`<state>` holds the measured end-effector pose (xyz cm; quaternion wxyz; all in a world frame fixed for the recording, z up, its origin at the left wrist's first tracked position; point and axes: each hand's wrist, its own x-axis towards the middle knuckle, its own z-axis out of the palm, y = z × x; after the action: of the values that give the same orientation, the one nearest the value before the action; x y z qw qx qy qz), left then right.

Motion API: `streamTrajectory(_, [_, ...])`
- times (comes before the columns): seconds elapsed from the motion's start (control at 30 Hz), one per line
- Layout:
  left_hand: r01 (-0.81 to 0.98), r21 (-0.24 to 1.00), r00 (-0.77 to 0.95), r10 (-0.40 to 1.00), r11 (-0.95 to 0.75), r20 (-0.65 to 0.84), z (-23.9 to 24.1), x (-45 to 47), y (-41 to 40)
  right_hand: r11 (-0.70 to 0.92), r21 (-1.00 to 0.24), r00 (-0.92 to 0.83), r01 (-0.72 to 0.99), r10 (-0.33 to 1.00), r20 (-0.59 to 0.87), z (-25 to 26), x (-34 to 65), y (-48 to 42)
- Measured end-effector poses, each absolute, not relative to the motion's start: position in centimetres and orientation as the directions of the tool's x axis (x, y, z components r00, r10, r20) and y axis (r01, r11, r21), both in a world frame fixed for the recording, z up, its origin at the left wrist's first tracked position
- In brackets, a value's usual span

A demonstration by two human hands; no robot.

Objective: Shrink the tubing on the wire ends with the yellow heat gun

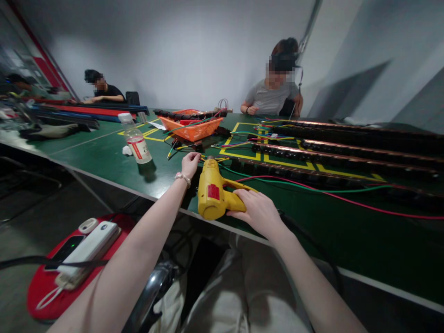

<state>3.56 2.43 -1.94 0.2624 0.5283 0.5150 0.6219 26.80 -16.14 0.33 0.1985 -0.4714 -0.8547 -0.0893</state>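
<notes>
Our right hand (256, 208) grips the yellow heat gun (212, 189) at the table (104, 152) edge; whether our left hand (190, 166), near the wires (222, 159), pinches one, we cannot tell. We should better aim the nozzle (210, 159) away from it.

— Where is the camera?
— On the head, looking forward and down, near the left hand (190, 165) and right hand (260, 210), across the table (104, 144) toward the wall (194, 60); the far left seems blurred.
</notes>
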Motion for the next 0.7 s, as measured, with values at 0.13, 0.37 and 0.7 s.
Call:
streamTrajectory(0.13, [0.212,0.916,-0.302,0.868,-0.341,0.393,-2.4,3.6,2.8,0.512,-0.021,-0.459,0.859,0.788,0.411,0.3,27.9,-16.3])
streamTrajectory(0.37, [0.206,0.907,-0.275,0.868,-0.367,0.413,-3.1,3.5,3.4,0.453,0.003,-0.417,0.892,0.817,0.398,0.5,30.0,-16.7])
streamTrajectory(0.7, [0.28,0.898,-0.292,0.861,-0.341,0.418,-3.4,3.6,3.6,0.445,0.039,-0.41,0.895,0.785,0.465,0.1,29.9,-17.6])
